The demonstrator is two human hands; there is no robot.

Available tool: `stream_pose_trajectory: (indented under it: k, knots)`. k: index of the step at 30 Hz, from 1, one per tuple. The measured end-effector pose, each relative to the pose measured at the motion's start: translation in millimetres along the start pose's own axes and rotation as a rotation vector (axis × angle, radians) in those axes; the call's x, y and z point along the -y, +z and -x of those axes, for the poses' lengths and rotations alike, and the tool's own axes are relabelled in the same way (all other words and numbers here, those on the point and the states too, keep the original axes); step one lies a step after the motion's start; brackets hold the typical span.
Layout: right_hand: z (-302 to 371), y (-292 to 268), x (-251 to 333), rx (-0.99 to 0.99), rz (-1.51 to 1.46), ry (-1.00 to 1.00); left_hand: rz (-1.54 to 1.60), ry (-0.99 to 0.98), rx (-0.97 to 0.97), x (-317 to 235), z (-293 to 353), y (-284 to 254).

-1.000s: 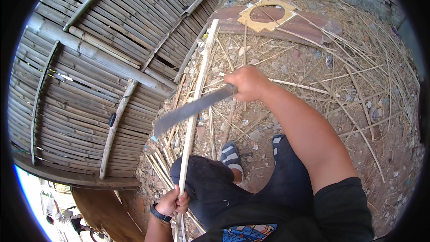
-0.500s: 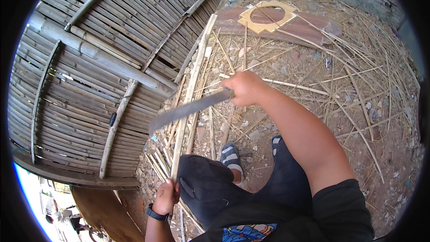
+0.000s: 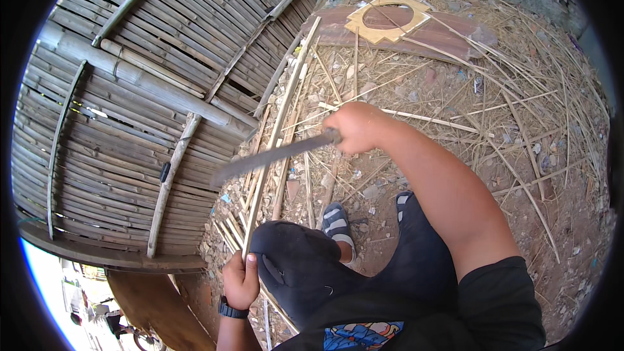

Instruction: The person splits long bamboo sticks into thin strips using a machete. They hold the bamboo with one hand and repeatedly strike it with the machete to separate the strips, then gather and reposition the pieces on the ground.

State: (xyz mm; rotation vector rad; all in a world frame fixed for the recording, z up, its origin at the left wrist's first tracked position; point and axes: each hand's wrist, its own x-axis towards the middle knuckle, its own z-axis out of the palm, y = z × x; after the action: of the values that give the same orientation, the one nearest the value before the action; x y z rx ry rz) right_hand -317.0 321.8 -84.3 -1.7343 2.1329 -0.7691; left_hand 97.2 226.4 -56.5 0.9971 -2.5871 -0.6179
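Left: slatted wall (image 3: 123, 123) shuts off the side | mid-left: knife (image 3: 292, 149) crosses stick (image 3: 292, 84), barring the way between left hand (image 3: 242, 279) and right hand (image 3: 356, 128) | lower centre: left knee (image 3: 286, 240) just beside left hand | centre: open gap between right forearm (image 3: 435, 172) and left knee | right: room above loose sticks (image 3: 522, 199)

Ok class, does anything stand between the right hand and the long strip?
Only the knife that the right hand holds, reaching across the long strip; nothing else visible blocks the gap.

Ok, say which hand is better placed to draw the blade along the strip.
Probably the right hand: it grips the blade, which crosses the strip; the left hand holds the strip nearer the body.
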Motion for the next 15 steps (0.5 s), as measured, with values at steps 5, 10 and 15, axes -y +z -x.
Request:
stream_pose_trajectory:
  k: [5,10,15]
  knots:
    - [3.9,-0.8,-42.2,-0.259,-0.226,0.217,-0.153,0.002,-0.095,15.0,8.7,-0.8]
    - [9.2,15.2,38.7,0.059,0.132,-0.159,-0.185,0.017,-0.096,1.8,-0.8,14.8]
    - [-1.0,0.1,-15.5,0.079,-0.165,0.145,-0.16,-0.006,-0.117,-3.6,-0.6,8.8]
